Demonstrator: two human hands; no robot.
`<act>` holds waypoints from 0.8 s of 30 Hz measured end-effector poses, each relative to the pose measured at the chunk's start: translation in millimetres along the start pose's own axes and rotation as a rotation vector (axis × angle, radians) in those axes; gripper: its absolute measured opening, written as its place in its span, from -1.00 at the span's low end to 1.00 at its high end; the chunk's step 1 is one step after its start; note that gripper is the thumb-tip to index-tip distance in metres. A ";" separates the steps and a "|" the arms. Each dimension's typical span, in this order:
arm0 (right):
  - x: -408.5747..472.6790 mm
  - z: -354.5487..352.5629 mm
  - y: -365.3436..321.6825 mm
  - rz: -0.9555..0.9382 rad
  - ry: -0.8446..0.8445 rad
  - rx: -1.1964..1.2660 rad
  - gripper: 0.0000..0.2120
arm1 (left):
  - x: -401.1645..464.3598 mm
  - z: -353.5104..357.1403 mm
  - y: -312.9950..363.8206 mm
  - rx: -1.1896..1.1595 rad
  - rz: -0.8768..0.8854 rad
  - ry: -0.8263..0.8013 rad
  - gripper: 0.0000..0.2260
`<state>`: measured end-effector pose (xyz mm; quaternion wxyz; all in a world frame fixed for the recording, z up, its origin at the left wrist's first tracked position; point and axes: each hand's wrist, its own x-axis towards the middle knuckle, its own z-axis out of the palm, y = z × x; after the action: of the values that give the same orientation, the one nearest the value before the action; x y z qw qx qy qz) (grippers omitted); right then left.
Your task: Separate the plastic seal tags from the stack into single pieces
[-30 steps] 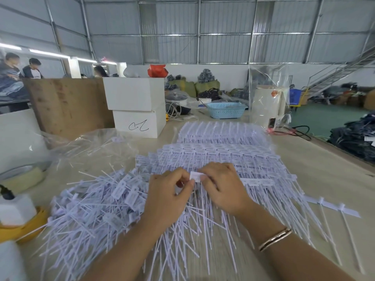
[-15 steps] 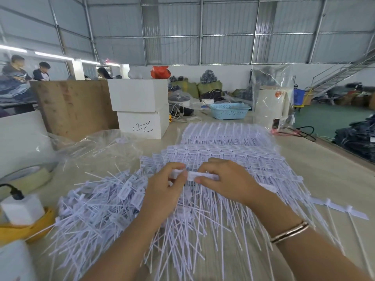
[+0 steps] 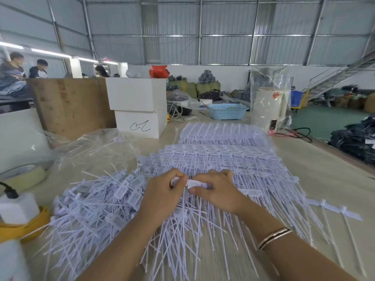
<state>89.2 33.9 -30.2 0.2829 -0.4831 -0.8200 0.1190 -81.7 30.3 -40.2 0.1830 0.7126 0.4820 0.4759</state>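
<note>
Mid-separation, judging by the grip: a strip of joined plastic seal tags (image 3: 193, 183) held over the stack (image 3: 229, 159), just at its near edge, pinched at two neighbouring tag heads. Left hand (image 3: 162, 197) clamped on one head with thumb and forefinger; right hand (image 3: 218, 189) clamped on the next head, fingers curled over the top and thumb beneath. Both hands almost touching, knuckles up, wrists low over the trailing tails, forearms reaching in from the near edge of the bench (image 3: 324, 179). A bracelet (image 3: 274, 237) on the right wrist.

Left of the stack, a loose heap of single tags (image 3: 97, 205), many already parted. Right of the stack, a short joined piece (image 3: 334, 209) lying alone.

Next move, probably: a snap or twist at the thin link between the two heads, then the freed tag dropped on the heap left of the stack.
</note>
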 end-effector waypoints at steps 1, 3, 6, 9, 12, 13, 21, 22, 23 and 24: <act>0.2 -1.0 -2.0 0.004 0.006 -0.001 -0.78 | 0.1 -0.8 0.6 -0.010 -0.014 -0.005 -0.84; -0.6 -0.2 -5.5 -0.001 0.053 0.006 -0.75 | 1.4 -3.6 3.0 -0.037 -0.042 -0.019 -0.83; -3.5 3.7 -8.9 -0.090 0.191 -0.046 -0.76 | 4.1 -8.2 7.9 -0.109 -0.086 -0.036 -0.81; -6.8 6.5 -13.9 -0.175 0.351 -0.126 -0.81 | 3.9 -10.7 12.6 -0.159 -0.124 -0.028 -0.80; -8.7 8.3 -15.7 -0.246 0.463 -0.296 -0.80 | 0.4 -9.3 19.2 -0.195 -0.144 -0.032 -0.77; -9.2 8.1 -15.7 -0.266 0.487 -0.350 -0.77 | -0.8 -8.8 21.5 -0.217 -0.152 -0.031 -0.76; -5.6 0.3 -18.1 -0.321 0.555 -0.219 -0.76 | -3.7 -8.2 24.1 -0.321 -0.075 -0.060 -0.73; -5.6 -3.2 -15.7 -0.287 0.579 -0.127 -0.76 | -3.1 -9.6 24.2 -0.387 -0.100 -0.052 -0.70; -5.9 -7.9 -11.1 -0.243 0.604 -0.031 -0.76 | -1.4 -12.9 24.1 -0.466 -0.130 -0.019 -0.66; -6.7 -12.9 -4.9 -0.205 0.625 0.023 -0.75 | 1.0 -18.0 22.6 -0.521 -0.152 0.035 -0.64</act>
<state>95.7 24.6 -19.8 0.5369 -0.4079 -0.7364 -0.0550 -85.4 16.9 -14.8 0.3868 0.5952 0.3985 0.5808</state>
